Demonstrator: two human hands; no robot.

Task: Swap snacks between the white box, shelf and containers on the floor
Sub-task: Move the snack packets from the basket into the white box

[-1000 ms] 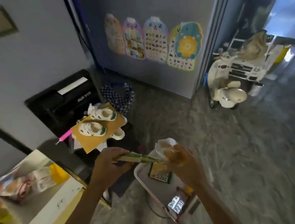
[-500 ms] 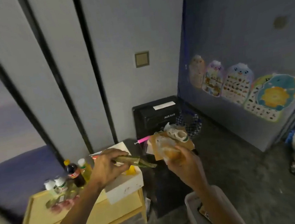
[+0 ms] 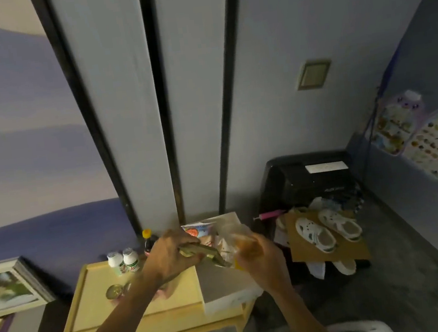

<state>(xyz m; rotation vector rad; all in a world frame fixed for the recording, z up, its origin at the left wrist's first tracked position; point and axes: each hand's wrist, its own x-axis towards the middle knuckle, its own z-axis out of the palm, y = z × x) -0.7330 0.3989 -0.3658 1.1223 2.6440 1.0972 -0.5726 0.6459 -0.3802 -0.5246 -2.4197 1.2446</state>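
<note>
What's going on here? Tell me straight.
A person is holding two snacks over the white box on the yellow shelf. The left hand grips a flat green packet; the right hand holds a clear-wrapped snack. Neither is set down yet. Small bottles stand at the shelf's back.

We see: shelf pale yellow, box white, packet olive-green, bag clear w/ orange-brown inside. Small bottles white w/ green labels. Dark bottle, yellow cap. Shoes white w/ green trim; cardboard brown; unit black; pen pink.
</note>
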